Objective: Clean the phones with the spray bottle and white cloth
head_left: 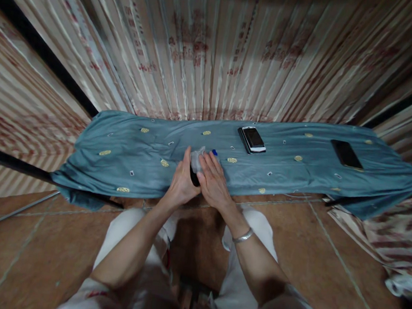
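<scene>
My left hand [180, 182] and my right hand [213, 180] meet over the front edge of a surface covered by a teal cloth [126, 151] with small gold motifs. Between them they grip a small dark object [193, 177] with a crumpled pale wrap [197, 157] at its top. A small blue piece [214, 152] lies on the cloth just beyond my right fingers. A silver bracelet [243, 235] circles my right wrist. What the dark object is cannot be made out.
A silver-edged phone [252, 139] lies on the cloth right of center, and a black phone [346, 154] lies further right. Striped patterned curtains [208, 52] hang behind. The floor is brown tile [36, 250]. My knees in white trousers are below.
</scene>
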